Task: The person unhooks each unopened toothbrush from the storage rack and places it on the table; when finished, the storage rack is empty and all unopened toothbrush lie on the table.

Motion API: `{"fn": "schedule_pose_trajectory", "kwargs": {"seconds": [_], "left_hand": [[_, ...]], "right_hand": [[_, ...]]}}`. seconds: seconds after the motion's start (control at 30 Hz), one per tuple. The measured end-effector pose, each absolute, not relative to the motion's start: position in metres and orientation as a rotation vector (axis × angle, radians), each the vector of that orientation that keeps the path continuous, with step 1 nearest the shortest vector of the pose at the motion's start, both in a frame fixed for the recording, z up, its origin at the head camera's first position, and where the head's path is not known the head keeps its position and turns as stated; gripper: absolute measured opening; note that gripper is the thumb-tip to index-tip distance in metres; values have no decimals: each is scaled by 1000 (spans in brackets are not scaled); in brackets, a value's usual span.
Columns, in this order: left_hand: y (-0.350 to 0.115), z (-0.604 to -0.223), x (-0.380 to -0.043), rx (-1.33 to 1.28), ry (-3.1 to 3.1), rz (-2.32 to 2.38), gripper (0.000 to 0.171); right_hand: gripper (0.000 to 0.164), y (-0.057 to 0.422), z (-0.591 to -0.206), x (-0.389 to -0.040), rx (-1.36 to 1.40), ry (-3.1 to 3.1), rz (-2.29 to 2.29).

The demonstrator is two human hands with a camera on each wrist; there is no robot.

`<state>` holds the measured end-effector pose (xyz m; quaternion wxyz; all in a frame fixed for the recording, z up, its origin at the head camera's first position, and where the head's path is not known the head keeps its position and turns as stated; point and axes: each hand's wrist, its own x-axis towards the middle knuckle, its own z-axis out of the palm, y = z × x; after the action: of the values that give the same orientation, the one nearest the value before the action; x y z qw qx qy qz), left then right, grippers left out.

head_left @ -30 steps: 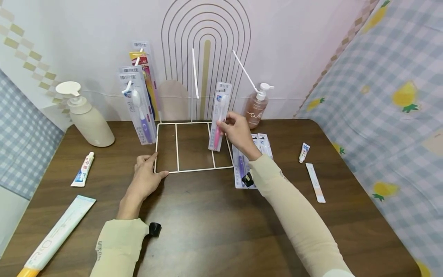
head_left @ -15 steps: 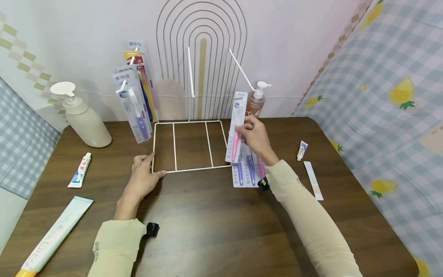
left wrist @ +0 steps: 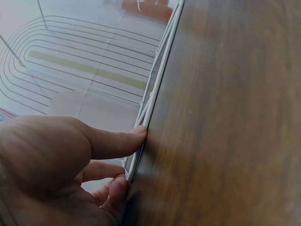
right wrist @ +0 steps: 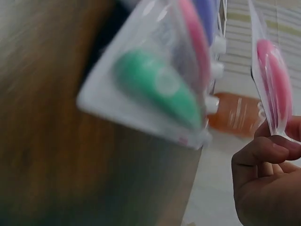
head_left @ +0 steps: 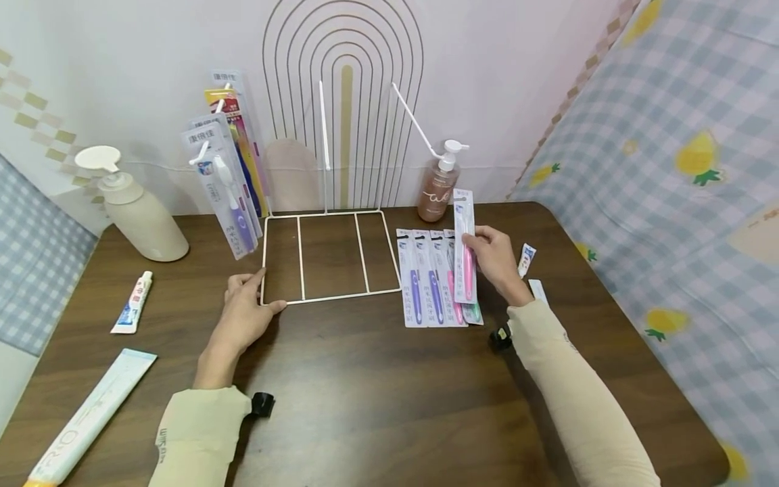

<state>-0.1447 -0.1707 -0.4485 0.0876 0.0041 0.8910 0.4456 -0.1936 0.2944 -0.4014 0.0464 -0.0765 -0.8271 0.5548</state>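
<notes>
My right hand (head_left: pixel 496 260) pinches a carded toothbrush (head_left: pixel 464 264) with a pink handle, held upright over the right end of a row of packaged toothbrushes (head_left: pixel 426 284). That row has purple, pink and green handles and lies on the table. In the right wrist view the pink toothbrush pack (right wrist: pixel 273 84) stands between thumb and fingers, apart from the green-handled pack (right wrist: pixel 160 87). My left hand (head_left: pixel 243 314) holds the front left corner of a white wire display rack (head_left: pixel 331 296), thumb on the front bar. Several packaged toothbrushes (head_left: pixel 228 196) hang from the rack's left hook.
A cream pump bottle (head_left: pixel 146 220) stands at the left, a brown pump bottle (head_left: pixel 435 193) behind the row. Toothpaste tubes (head_left: pixel 134 304) and a long white tube (head_left: pixel 91 412) lie on the left. A small tube (head_left: pixel 527 260) and a white strip (head_left: pixel 538 291) lie right. Two bare hooks (head_left: pixel 324 128) jut forward.
My right hand has carried the pink toothbrush pack rightward from over the rack to over the row's right end, uncovering the row. The left hand has stayed at the rack's corner.
</notes>
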Motion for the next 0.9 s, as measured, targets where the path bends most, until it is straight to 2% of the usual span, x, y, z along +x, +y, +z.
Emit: {"fn": "schedule_pose_trajectory", "kwargs": {"seconds": [0.13, 0.43, 0.9], "left_hand": [[-172, -452, -146, 11, 2655, 1323, 89], [-165, -434, -138, -11, 2642, 1294, 88], [-165, -431, -138, -11, 2618, 1265, 88]], "right_hand": [[45, 308, -408, -189, -295, -2578, 1566], [49, 324, -421, -184, -472, -2778, 1385], [53, 328, -421, -184, -446, -2923, 1339]]}}
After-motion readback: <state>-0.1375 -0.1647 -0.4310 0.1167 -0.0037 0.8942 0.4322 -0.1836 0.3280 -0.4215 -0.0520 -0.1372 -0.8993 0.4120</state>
